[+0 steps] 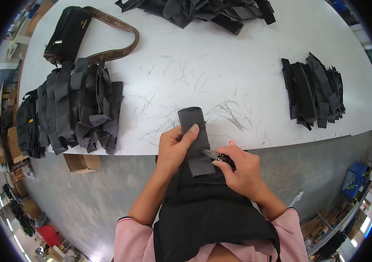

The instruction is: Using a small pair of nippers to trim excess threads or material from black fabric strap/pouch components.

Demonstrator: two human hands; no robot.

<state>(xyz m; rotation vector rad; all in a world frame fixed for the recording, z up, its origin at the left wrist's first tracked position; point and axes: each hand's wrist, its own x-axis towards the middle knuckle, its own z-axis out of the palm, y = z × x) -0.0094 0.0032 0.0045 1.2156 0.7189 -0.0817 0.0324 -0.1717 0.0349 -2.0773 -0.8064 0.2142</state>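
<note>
My left hand (177,146) grips a dark grey folded fabric strip (191,117), thumb on top, at the table's near edge. The strip's upper end is rolled over and its lower end hangs toward my black apron (212,214). In my right hand (242,168) is a pair of black-handled thread snips (221,157), fingers wrapped round the handles. The metal blade tips touch or lie just over the strip's right side; I cannot tell which. A small orange-pink loop shows above my right fingers.
Cut thread ends (229,114) litter the white table (255,56). Piles of dark fabric strips lie at the left (79,105), the right (314,91) and the far edge (203,11). A black bag (69,34) with a patterned strap sits far left. An open cardboard box (82,163) is below the table.
</note>
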